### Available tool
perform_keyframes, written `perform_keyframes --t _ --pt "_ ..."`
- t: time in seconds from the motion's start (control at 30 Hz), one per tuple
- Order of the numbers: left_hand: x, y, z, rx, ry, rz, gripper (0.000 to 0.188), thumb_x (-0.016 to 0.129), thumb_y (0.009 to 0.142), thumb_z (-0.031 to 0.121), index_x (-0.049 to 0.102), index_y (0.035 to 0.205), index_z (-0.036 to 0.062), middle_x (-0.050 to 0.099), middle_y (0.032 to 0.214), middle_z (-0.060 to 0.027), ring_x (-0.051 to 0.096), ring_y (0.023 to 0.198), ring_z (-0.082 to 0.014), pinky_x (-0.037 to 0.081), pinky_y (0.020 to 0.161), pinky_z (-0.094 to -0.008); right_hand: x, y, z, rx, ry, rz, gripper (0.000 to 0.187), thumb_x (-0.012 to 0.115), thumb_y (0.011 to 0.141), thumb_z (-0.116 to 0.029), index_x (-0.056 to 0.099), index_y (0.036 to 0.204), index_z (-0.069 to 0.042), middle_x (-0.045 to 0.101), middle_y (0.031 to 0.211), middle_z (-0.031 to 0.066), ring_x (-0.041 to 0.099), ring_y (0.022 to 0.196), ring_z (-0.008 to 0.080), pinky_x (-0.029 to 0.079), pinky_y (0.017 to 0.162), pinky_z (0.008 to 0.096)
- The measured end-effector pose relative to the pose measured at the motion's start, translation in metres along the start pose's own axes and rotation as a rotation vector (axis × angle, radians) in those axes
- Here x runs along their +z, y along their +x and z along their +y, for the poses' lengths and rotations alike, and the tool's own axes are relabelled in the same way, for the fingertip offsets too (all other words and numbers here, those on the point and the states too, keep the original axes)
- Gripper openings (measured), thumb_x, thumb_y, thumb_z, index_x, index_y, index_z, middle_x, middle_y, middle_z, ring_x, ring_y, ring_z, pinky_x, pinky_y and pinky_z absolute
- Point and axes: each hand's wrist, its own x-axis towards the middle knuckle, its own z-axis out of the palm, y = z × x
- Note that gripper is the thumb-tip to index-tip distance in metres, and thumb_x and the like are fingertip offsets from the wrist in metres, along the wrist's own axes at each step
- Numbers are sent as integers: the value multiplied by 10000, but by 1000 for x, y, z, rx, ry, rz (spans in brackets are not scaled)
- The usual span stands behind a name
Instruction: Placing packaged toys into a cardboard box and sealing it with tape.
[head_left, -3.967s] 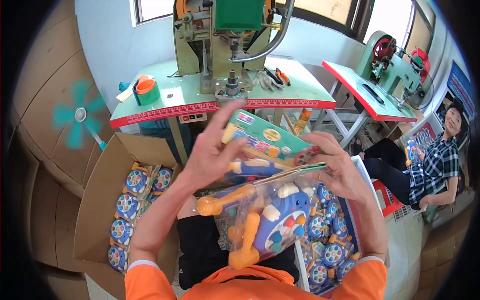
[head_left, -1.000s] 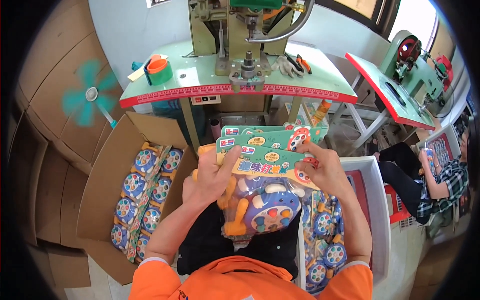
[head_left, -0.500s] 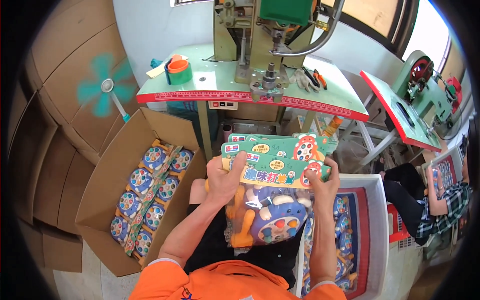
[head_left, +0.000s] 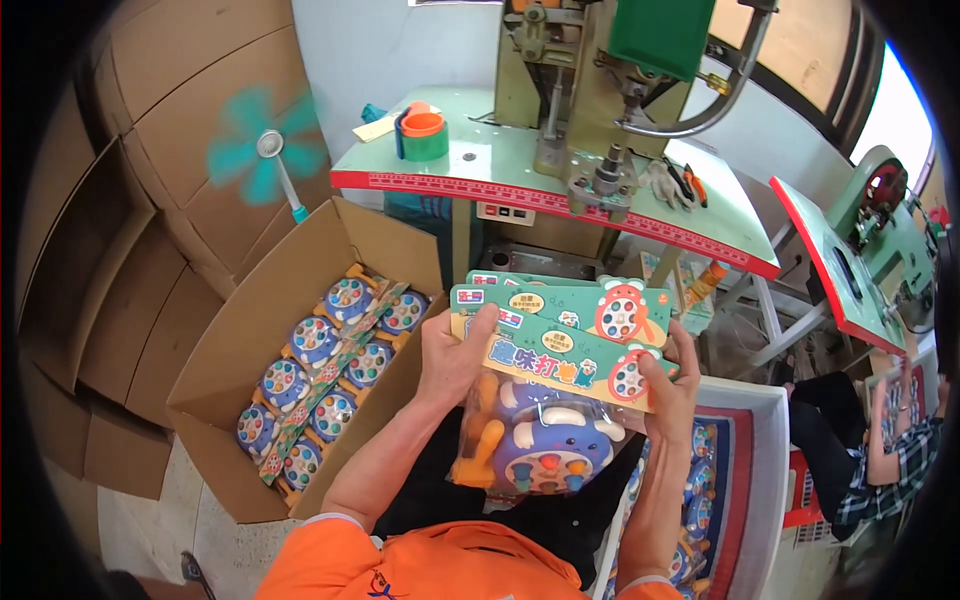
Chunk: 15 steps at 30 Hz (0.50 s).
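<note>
Over my lap I hold a small stack of bagged toys (head_left: pixel 560 445) by their green and yellow header cards (head_left: pixel 570 365). Each clear bag shows a blue animal-faced toy with coloured knobs, and an orange mallet lies in the front one. My left hand (head_left: pixel 458 355) grips the cards' left end, thumb on the front. At their right end my right hand (head_left: pixel 675 385) is closed the same way. The cards overlap like a fan, and the rear bags are mostly hidden.
An open cardboard box (head_left: pixel 230 360) on the left holds rows of similar toys. At right a white lined crate (head_left: pixel 765 440) holds more. Ahead stands a press machine (head_left: pixel 610 170) on a red-edged table (head_left: pixel 480 185). A fan (head_left: pixel 268 145) spins at left; a co-worker (head_left: pixel 885 460) sits far right.
The whole view has shifted, with table and box appearing further right. The held stack tilts slightly more, its right end lower. Both hands keep their grip.
</note>
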Motion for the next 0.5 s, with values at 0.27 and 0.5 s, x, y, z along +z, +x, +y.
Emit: perform_keyframes --t 0.27,0.5 --pt "-23 -15 10 -15 25 15 204 660 966 177 708 987 -20 726 886 -27 653 735 -70 543 645 -250 3 -8 24 -44 -66 -24 606 697 868 11 456 1421 -34 623 1178 85 652 1001 175 562 848 313" --pt "-57 -41 9 18 -45 162 233 662 971 200 700 1020 -24 724 908 -33 649 781 -71 535 674 -245 29 -12 56 28 -52 -111 463 692 882 -8 525 1313 -15 601 1260 97 639 1005 149 533 860 274"
